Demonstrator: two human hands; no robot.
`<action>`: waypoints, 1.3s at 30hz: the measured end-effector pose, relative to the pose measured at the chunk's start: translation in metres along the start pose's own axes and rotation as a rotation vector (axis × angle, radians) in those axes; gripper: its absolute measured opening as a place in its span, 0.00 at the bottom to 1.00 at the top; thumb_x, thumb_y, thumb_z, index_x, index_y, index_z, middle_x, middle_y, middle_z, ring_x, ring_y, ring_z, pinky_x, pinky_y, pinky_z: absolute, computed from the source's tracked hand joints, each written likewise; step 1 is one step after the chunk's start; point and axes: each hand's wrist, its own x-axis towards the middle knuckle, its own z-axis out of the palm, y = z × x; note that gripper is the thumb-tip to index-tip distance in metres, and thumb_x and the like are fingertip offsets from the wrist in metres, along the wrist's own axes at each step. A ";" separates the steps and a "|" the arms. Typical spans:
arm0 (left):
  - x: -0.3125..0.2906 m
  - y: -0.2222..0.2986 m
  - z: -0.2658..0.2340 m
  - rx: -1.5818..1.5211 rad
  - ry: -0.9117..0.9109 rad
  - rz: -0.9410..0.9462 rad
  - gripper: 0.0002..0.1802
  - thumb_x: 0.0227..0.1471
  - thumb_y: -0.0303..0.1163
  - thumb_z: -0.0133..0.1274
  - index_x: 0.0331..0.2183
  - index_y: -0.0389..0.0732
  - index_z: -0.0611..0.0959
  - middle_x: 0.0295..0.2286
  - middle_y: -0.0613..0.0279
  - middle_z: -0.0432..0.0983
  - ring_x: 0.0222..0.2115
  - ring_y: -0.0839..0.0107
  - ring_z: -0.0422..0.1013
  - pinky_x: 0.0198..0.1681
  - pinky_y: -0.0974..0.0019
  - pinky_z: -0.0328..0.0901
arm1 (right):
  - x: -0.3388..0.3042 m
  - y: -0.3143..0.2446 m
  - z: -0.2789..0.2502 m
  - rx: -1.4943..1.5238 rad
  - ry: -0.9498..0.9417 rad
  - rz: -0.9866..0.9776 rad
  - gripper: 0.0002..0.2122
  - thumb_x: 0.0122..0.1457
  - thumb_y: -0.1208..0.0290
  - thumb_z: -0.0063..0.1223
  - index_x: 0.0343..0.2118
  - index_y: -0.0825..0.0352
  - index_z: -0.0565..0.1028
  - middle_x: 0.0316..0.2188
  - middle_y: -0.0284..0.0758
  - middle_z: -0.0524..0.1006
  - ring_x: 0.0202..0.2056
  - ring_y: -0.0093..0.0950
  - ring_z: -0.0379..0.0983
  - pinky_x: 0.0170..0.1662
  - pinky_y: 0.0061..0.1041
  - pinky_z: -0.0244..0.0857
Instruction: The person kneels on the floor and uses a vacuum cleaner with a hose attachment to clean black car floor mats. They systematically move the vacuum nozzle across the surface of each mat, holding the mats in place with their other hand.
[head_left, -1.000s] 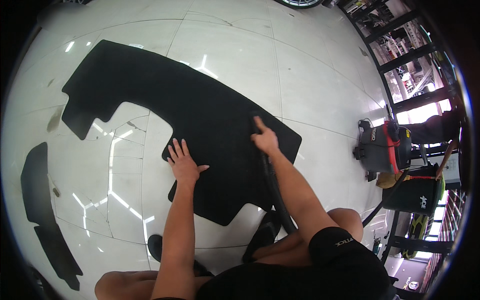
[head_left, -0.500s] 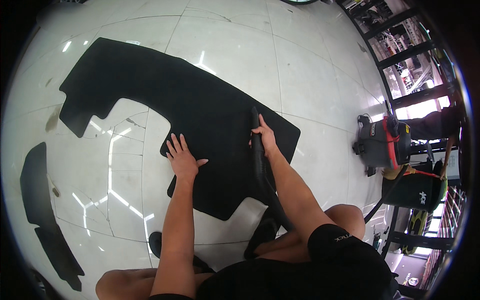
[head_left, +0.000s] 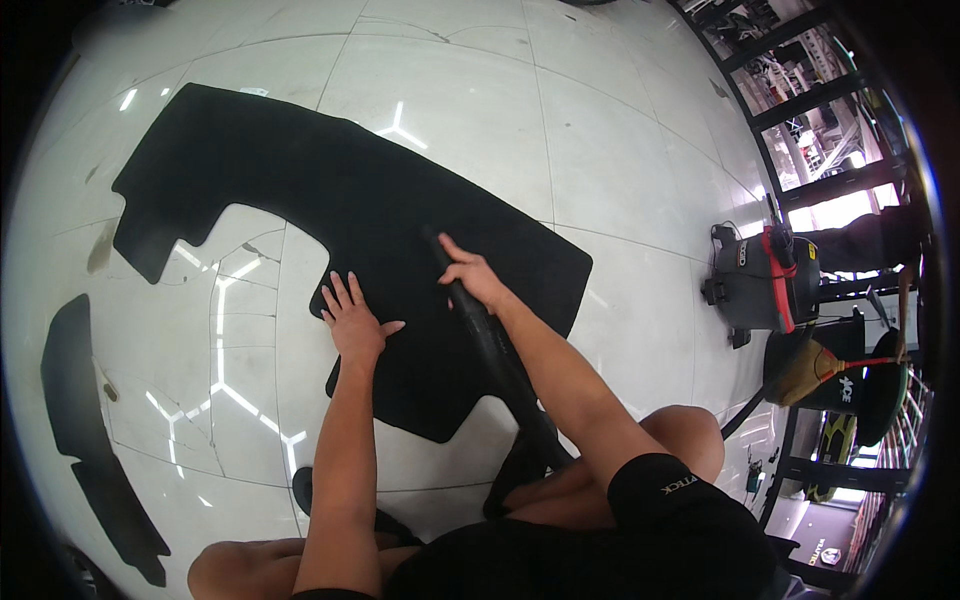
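While the left hand lies flat and ungripping, its fingers spread near the inner notch of the black contoured floor mat, the right hand grips the black vacuum hose near mid-view. The mat sprawls from ten o'clock through the centre, bare floor around it. For good suction work, firm weight on the left palm should stop the mat creeping, and the right is best drawing the nozzle in slow, overlapping strokes, low and even; whether its tip touches the pile is hard to tell, black on black.

Toward nine and eight o'clock, narrow dark panels lie apart on the glossy tile floor, which mirrors the ceiling lights and looks slick enough for a mat to slide on. Dark-framed shelving climbs at two o'clock; a black-and-red shop vacuum stands at three, with a straw broom just past it, toward four.
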 end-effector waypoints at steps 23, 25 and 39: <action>-0.001 0.012 -0.002 -0.006 0.022 0.075 0.80 0.40 0.65 0.76 0.77 0.37 0.49 0.77 0.40 0.37 0.77 0.37 0.41 0.73 0.33 0.55 | 0.080 0.008 -0.001 -0.367 0.021 -0.313 0.44 0.50 0.74 0.66 0.75 0.58 0.66 0.73 0.50 0.67 0.72 0.38 0.65 0.74 0.31 0.58; 0.003 0.037 0.008 -0.055 0.036 0.129 0.81 0.39 0.65 0.76 0.77 0.38 0.48 0.77 0.41 0.36 0.77 0.37 0.39 0.73 0.31 0.54 | 0.104 -0.001 -0.062 -0.430 0.174 -0.424 0.44 0.50 0.72 0.66 0.75 0.57 0.66 0.73 0.47 0.68 0.72 0.35 0.66 0.73 0.29 0.58; 0.032 0.006 -0.016 -0.005 0.021 0.084 0.82 0.34 0.62 0.80 0.78 0.44 0.49 0.78 0.47 0.37 0.77 0.41 0.42 0.75 0.35 0.53 | -0.005 -0.097 -0.063 -0.519 -0.626 0.365 0.47 0.50 0.74 0.59 0.77 0.39 0.63 0.44 0.41 0.80 0.26 0.27 0.78 0.31 0.27 0.78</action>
